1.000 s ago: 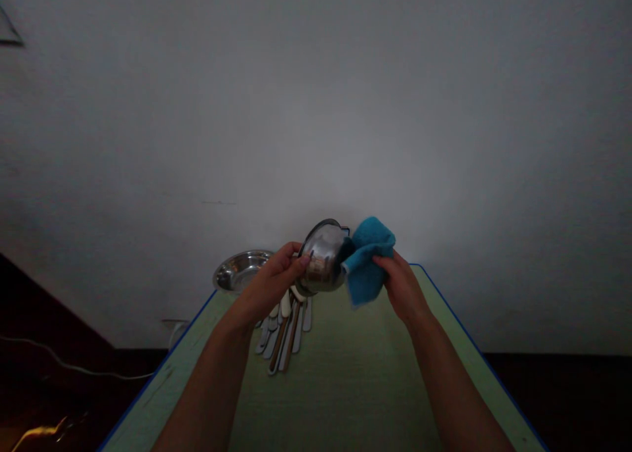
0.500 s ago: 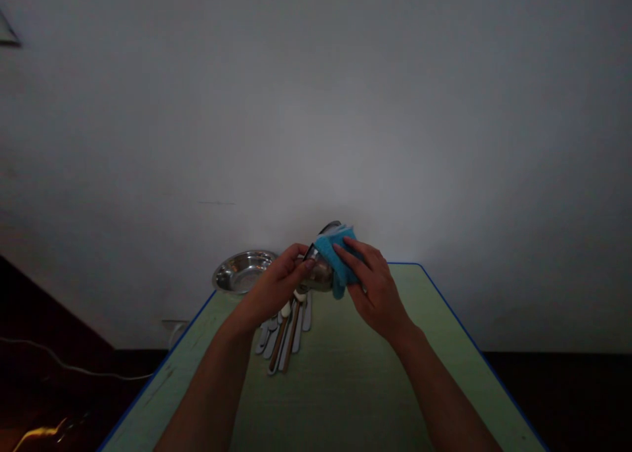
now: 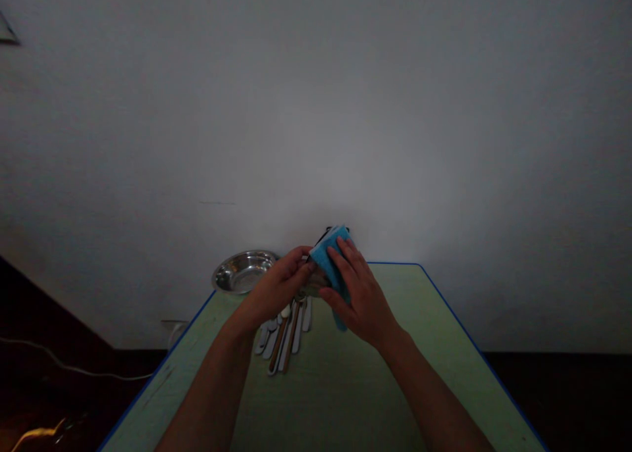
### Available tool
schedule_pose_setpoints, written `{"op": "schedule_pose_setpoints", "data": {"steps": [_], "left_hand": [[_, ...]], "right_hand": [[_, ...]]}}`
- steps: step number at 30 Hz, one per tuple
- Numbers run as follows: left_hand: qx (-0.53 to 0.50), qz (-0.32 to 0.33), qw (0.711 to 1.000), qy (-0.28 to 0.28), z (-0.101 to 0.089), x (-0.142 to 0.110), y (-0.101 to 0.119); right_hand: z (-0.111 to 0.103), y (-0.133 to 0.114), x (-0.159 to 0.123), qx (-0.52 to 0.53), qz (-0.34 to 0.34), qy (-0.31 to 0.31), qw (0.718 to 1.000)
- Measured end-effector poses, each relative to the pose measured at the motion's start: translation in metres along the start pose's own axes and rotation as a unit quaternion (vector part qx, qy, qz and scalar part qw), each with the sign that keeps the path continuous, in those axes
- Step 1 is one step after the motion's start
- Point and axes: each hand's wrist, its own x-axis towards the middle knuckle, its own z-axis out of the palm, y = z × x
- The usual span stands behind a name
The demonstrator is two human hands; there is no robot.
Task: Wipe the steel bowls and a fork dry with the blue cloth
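My left hand [image 3: 282, 279] is closed on the left edge of a shiny metal vessel [image 3: 316, 279] with a dark part at its top; its exact kind is hard to make out. Over the vessel's right side lies a folded blue cloth [image 3: 328, 258], pale along one edge. My right hand [image 3: 359, 294] presses the cloth against the metal, fingers along it and thumb beneath. Both hands and the cloth cover much of the vessel, which is held above the table. Just below my left hand lie several utensils [image 3: 286, 343] with metal and brown handles, their far ends partly hidden.
A shiny steel basin [image 3: 232, 274] stands at the table's far left corner. The pale green table [image 3: 345, 386] has a blue edge and meets a plain wall [image 3: 316, 123]. A white cable [image 3: 74, 368] runs low on the left.
My right hand has slid a little down and left with the cloth, which now covers more of the vessel. The vessel has tilted slightly; my left hand keeps its hold.
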Motion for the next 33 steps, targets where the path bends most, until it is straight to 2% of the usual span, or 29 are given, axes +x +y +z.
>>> {"op": "schedule_pose_setpoints", "data": {"steps": [12,21,33], "left_hand": [[-0.009,0.004,1.0,-0.012,-0.001,-0.001,-0.004],[-0.077,-0.004,0.996,-0.042,-0.001,-0.003,-0.014],[-0.083,0.001,0.995,-0.055,-0.004,-0.007,-0.018]], "right_hand": [[0.004,0.006,-0.001,0.026,-0.007,0.012,1.0],[0.005,0.009,-0.001,0.07,0.017,0.032,0.997],[0.011,0.022,-0.005,0.178,0.062,0.061,0.98]]}}
